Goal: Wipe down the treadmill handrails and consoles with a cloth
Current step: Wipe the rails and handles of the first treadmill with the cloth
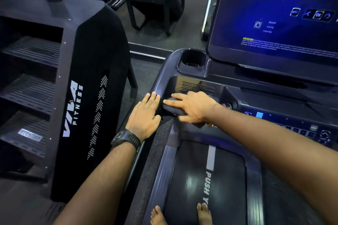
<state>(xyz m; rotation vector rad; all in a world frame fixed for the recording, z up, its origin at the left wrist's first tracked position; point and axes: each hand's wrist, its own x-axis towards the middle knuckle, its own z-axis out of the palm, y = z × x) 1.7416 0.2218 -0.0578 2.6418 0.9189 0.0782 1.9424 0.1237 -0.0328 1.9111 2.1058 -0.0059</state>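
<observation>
Cloth (pixel 173 109), dark grey and bunched, lies on the treadmill's left console ledge, on the person's side of the cup holder (pixel 193 60) and just past the vent slots below it. In the head view the right hand (pixel 192 107) lies flat over the cloth, fingers straight and slightly spread, pressing it down against the ledge; part of the cloth shows beyond the fingertips and under the palm.

The left hand (pixel 144 113) rests on the handrail (pixel 158 86), which curves down from the left side of the cup holder toward the person. Its fingers are straight and held side by side, palm down on the rail's edge, and it holds nothing. It sits just beside the cloth, and I cannot tell whether they touch. A black watch (pixel 126 139) is on that wrist.

Right of the cup holder and above it stands the lit blue screen (pixel 274 14), tilted back. Further right and nearer the person than the cup holder runs the button panel (pixel 292 126), partly hidden by the right forearm. Well on the person's side of the cup holder lies the black belt (pixel 225 179), printed with white letters, with two bare feet (pixel 158 215) at its near end. Left of the cup holder, across a gap of floor, stands a black machine (pixel 76 107) marked VIA FITNESS.
</observation>
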